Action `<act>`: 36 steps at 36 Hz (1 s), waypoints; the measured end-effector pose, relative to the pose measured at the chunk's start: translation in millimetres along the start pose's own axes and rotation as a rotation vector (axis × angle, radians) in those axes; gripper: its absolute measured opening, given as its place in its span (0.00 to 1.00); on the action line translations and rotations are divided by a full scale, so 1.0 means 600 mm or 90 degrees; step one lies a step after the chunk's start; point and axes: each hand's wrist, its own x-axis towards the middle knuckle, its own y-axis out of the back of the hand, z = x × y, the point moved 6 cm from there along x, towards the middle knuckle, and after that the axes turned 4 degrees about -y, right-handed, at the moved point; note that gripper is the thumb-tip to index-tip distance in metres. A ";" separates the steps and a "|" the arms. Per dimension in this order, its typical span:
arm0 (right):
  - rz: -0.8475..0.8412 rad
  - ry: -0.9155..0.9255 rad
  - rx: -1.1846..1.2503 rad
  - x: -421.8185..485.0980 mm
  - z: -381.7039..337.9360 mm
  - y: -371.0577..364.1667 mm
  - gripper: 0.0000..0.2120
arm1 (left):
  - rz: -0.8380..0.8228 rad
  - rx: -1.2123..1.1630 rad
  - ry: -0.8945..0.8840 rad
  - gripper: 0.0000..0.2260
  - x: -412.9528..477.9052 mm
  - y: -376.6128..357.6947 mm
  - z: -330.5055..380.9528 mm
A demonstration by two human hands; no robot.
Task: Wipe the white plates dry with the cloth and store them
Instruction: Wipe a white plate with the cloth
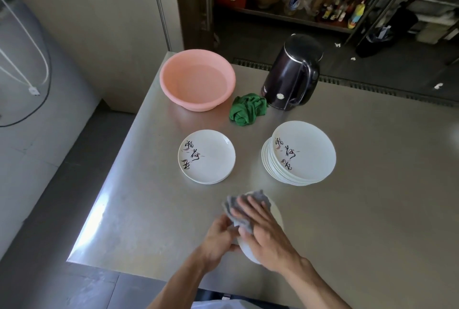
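Observation:
I hold a white plate [277, 216] tilted above the steel table's near edge. My left hand [218, 236] grips its left rim. Pressed flat against the plate's face is a grey cloth [236, 212] under my right hand [263, 231]. Most of the plate is hidden by hands and cloth. A low stack of white plates with black brush lettering [206, 157] lies at centre left. A taller stack of the same plates [301, 154] stands to its right.
A pink basin [197, 79] sits at the table's [372, 184] far left, a black kettle [291, 72] at the back, a crumpled green cloth [248, 109] between them. Beyond the table are metal shelves with bottles [330, 8]. The table's left edge drops to the floor.

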 end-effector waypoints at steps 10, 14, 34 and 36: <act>0.183 -0.366 0.220 0.022 0.066 0.036 0.20 | 0.010 -0.089 -0.046 0.18 0.014 0.004 0.030; 0.053 -0.026 0.089 0.017 0.008 0.025 0.23 | -0.039 -0.008 -0.042 0.15 0.010 -0.007 0.042; 0.221 -0.517 0.277 0.018 0.108 0.035 0.19 | 0.010 -0.082 -0.049 0.22 0.015 -0.017 0.023; 0.209 -0.367 0.266 0.031 0.073 0.038 0.20 | 0.013 -0.084 -0.043 0.21 0.019 -0.015 0.027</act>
